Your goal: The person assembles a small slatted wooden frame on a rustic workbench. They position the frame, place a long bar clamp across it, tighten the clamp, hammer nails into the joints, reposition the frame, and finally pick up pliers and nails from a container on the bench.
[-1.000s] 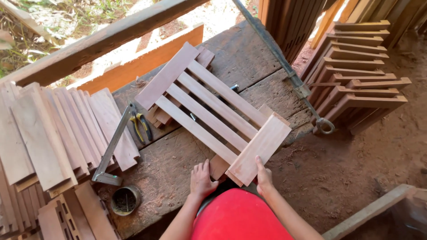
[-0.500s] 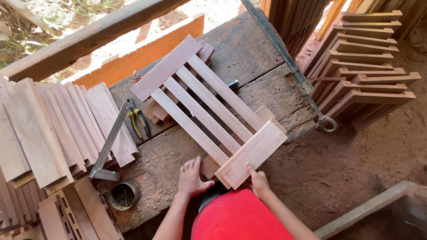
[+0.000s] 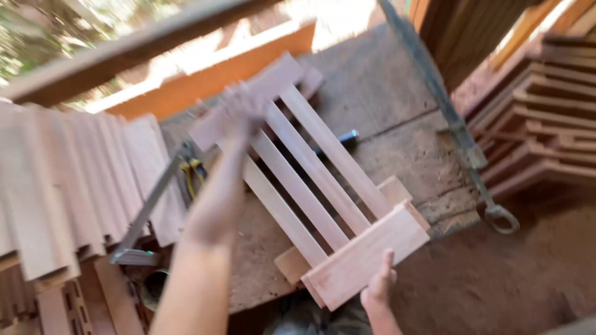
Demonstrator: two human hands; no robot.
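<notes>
A slatted wooden frame (image 3: pixel 310 180), three long slats between two cross boards, lies slantwise on a worn workbench (image 3: pixel 385 93). My left hand (image 3: pixel 239 108) is stretched out over the far cross board (image 3: pixel 279 74). It is blurred by motion, so its grip is unclear. My right hand (image 3: pixel 380 285) holds the lower edge of the near cross board (image 3: pixel 366 254), thumb up against it. A small wood block (image 3: pixel 394 189) pokes out from under the frame's right side.
Light boards (image 3: pixel 62 180) are fanned out at the left. Beside them lie a metal square (image 3: pixel 149 211), yellow-handled pliers (image 3: pixel 192 170) and a tin can (image 3: pixel 155 288). Finished frames (image 3: pixel 546 124) are stacked at the right, past a metal bar ending in a ring (image 3: pixel 500 217).
My left hand has left the frame's near end and reached up to the far cross board. My right hand stays at the near board. The camera has moved closer.
</notes>
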